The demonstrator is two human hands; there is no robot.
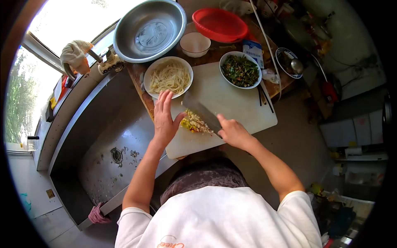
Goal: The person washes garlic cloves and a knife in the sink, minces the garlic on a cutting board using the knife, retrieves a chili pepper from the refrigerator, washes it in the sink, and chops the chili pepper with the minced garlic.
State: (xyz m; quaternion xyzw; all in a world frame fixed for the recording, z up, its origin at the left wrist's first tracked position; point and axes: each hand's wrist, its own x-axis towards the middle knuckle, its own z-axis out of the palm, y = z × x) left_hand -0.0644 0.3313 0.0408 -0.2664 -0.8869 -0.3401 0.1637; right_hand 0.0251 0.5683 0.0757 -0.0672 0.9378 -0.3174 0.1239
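Observation:
My right hand (235,132) grips the handle of a kitchen knife (203,111), its broad blade slanting up and left over a white cutting board (244,111). Beside the blade lies a small heap of finely chopped yellow and pale pieces (194,123), probably garlic and pepper. My left hand (166,120) is open at the left of the heap, fingers stretched out and holding nothing. Just beyond its fingertips stands a white bowl of pale shredded strips (170,76). A bowl of chopped green leaves (240,71) sits at the board's far right.
A large metal basin (151,31), a red plastic basin (219,25) and a small white bowl (195,44) stand behind. Chopsticks (266,99) lie at the board's right edge, near a plate with a spoon (289,63). A metal sink (124,136) is at left.

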